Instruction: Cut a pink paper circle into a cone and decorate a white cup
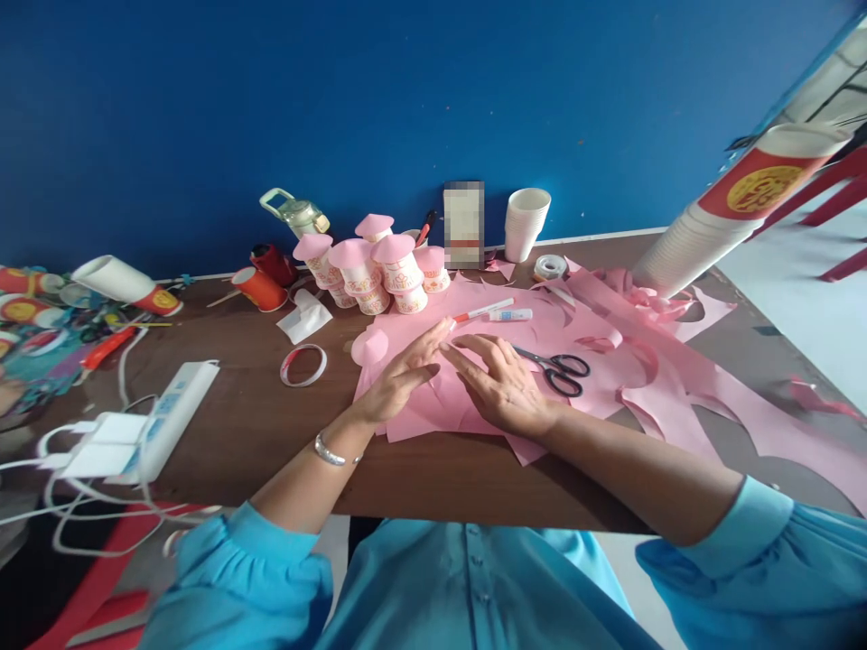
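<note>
On the worktop point(250, 424) there are two hands point(406, 375), both flat on the pink paper point(610, 361), one pair of scissors point(559, 368) and two pens point(482, 311). About eight decorated cups with pink caps point(376, 262) stand in one group, with one loose pink cap point(369, 346) beside them, and there are two rolls of tape point(303, 365). There are two stacks of white cups point(526, 223), three red cups point(261, 289) lying on their side, one power strip point(172, 415) and one bottle point(296, 213).

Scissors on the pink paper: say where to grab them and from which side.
Take the scissors by the black loop handles, coming from the right: the loops point right and lie free, while the blades point left toward the right hand.
</note>
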